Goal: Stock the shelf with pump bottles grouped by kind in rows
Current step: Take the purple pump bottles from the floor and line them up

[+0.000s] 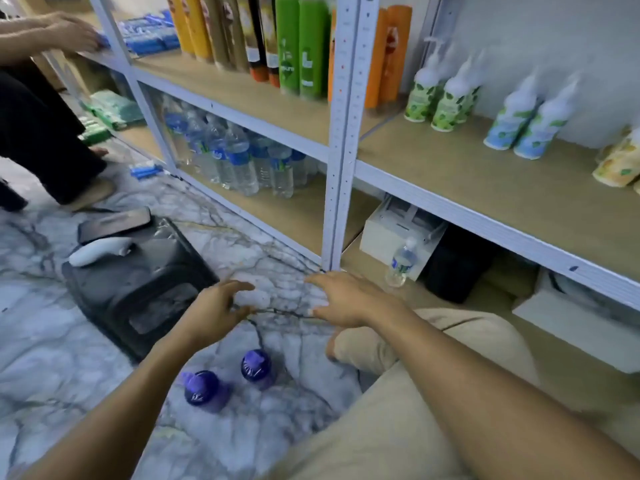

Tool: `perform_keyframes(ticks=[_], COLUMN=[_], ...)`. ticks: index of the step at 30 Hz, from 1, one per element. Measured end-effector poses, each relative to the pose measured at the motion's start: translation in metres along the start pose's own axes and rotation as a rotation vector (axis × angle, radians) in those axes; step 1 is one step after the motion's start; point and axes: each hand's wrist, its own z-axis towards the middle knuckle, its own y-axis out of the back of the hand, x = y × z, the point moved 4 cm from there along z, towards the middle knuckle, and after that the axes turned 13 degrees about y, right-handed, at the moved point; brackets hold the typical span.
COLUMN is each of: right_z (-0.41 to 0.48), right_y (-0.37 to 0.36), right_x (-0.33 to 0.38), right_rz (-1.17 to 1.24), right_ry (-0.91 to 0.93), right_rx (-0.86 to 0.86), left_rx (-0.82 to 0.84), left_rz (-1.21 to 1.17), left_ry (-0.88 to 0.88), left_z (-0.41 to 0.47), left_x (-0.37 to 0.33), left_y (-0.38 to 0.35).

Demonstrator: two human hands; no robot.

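Two purple pump bottles stand on the marble floor, one (pixel 205 390) nearer me and one (pixel 257 368) a little farther right. My left hand (pixel 216 311) and my right hand (pixel 341 299) hover above the floor beyond them, fingers spread, holding nothing. On the wooden shelf (pixel 485 181) at the right stand green-labelled pump bottles (pixel 440 98), blue-labelled pump bottles (pixel 530 123) and, at the frame's edge, yellow-labelled ones (pixel 620 161), each kind in its own row.
A white shelf post (pixel 341 133) rises just beyond my hands. A black stool (pixel 138 289) lies on its side at the left. Tall shampoo bottles (pixel 277 39) and water bottles (pixel 239 161) fill the left bay. Another person (pixel 41 126) works at far left. My knee (pixel 433 344) is at right.
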Motion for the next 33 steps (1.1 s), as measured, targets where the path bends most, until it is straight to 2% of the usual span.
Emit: perform_keyframes(ticks=[6,12,19,33], right_z=[0.062,0.105,0.143,0.119], right_y=[-0.072,-0.126,-0.169,-0.153], right_x=[0.042,0.066,0.078,0.070], right_rz=[0.025,0.058,0.088,0.181], right_ry=[0.086,0.089,-0.005,-0.080], right_rx=[0.264,0.321,0.340,0.294], left_rx=[0.091,0.151,0.102,0.171], left_rz=[0.082,0.117,-0.030,0.075], left_ry=[0.211,0.291,0.267,0.257], left_z=[-0.039,-0.057,-0.053,-0.047], left_x=[0.108,0.167,0.182,0.152], left_y=[-0.034,-0.060,-0.071,-0.076])
